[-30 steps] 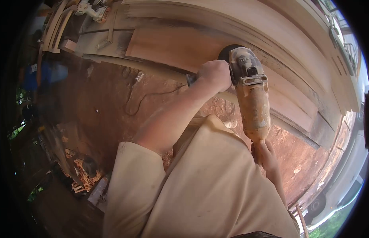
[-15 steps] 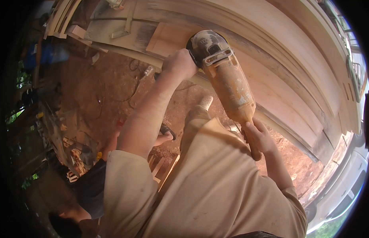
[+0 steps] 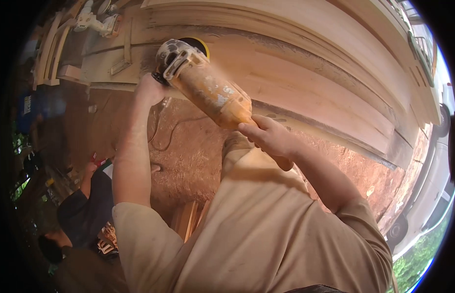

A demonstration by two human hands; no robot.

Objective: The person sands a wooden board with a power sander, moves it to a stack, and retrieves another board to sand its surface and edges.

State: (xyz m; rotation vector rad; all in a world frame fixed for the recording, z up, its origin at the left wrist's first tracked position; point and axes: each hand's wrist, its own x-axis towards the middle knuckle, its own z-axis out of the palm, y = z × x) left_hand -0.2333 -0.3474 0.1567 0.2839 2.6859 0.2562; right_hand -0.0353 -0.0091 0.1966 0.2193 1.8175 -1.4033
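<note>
A dusty orange power tool (image 3: 208, 90) with a round, yellow-edged disc (image 3: 197, 46) lies across the middle of the view, its head over a wooden board (image 3: 286, 88). My left hand (image 3: 150, 90) is closed around the side handle by the tool's head; most of that handle is hidden. At the tool's rear end, my right hand (image 3: 269, 136) wraps round the grip. Pale dust hangs beside the disc, and the disc's underside cannot be seen.
Long boards (image 3: 330, 39) are stacked at the back. A white cordless tool (image 3: 98, 22) rests at the upper left. Another person in a dark shirt (image 3: 88, 215) is at the lower left. A cable (image 3: 171, 134) crosses the dirt floor, and a white vehicle (image 3: 428, 190) stands at right.
Both hands and the power tool have moved left, and the tool is now more slanted. More of the disc's yellow edge shows. The cordless tool has come further into view.
</note>
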